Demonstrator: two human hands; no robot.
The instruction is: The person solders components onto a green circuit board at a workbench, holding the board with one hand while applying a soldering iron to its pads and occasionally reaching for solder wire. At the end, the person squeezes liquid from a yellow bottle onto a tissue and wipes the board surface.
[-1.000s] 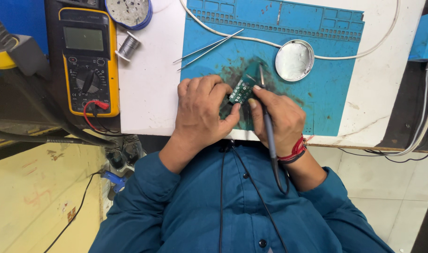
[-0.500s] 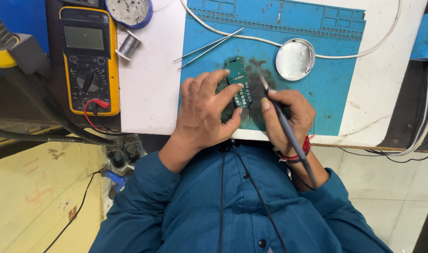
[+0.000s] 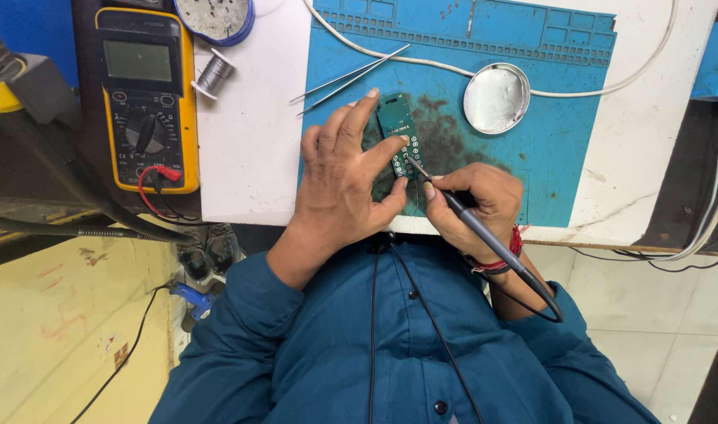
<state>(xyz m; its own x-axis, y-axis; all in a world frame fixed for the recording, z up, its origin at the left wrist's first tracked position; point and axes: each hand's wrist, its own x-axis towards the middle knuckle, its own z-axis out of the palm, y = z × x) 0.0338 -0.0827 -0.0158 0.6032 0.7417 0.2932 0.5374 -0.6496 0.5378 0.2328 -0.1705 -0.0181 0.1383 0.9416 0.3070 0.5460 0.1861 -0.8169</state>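
Head view, the work: I had my soldering iron (image 3: 484, 235) down on the small green circuit board (image 3: 400, 133), its tip touching the row of round pads along the board's right edge.
Head view, how far along: I judged the joint in hand was being worked at that point; how many pads were already done I could not tell, they were too small to read.
Board's place: it lay on the blue work mat (image 3: 563, 141), on the dark scorched patch near the mat's front edge, toward the front edge of the white tabletop (image 3: 249, 157).
Left hand (image 3: 339, 180): I had it palm down on the mat, fingers spread and arched, fingertips pinning the board's left and lower sides so it sat flat.
Right hand (image 3: 476, 200): I had it curled around the iron's dark handle in a pen grip, the heel near the mat's front edge, cable trailing back over my wrist.
Nearby, untouched: tweezers (image 3: 351, 77) lay beyond my left fingers; a round metal tin (image 3: 496, 98) sat right of the board.
Left edge: a yellow multimeter (image 3: 145, 98) and a solder spool (image 3: 212, 74) stood well apart from my hands.
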